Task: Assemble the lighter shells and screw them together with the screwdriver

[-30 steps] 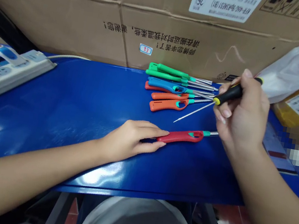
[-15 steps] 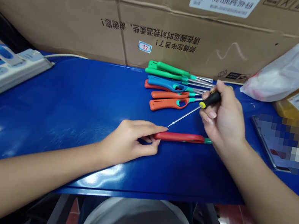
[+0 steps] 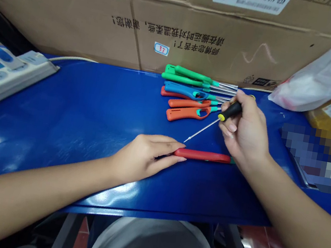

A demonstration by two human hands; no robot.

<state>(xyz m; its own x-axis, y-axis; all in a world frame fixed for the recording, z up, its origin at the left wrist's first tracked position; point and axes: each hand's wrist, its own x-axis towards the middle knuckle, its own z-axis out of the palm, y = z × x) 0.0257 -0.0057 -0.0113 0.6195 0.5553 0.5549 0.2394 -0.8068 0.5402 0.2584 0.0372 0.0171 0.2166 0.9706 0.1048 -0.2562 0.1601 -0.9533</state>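
Observation:
A red long-necked lighter (image 3: 204, 156) lies on its narrow side on the blue table. The fingers and thumb of my left hand (image 3: 153, 158) pinch its left end. My right hand (image 3: 246, 127) is closed around the black-and-yellow handle of a screwdriver (image 3: 202, 129). Its thin shaft slants down to the left, and the tip is close to my left fingertips, by the lighter's end. Whether the tip touches anything I cannot tell. The lighter's right end, with a bit of green, runs behind my right hand.
Several lighters lie behind: green (image 3: 189, 79), blue (image 3: 184, 90) and orange (image 3: 186, 113) ones, necks to the right. A power strip (image 3: 7, 79) is at the left. On the right are a phone (image 3: 302, 159) and a plastic bag (image 3: 324, 75). A cardboard box (image 3: 84, 20) stands along the back.
The red lighter has shifted slightly right, and my left thumb now lies straighter along its near side. The screwdriver has moved a little left and down.

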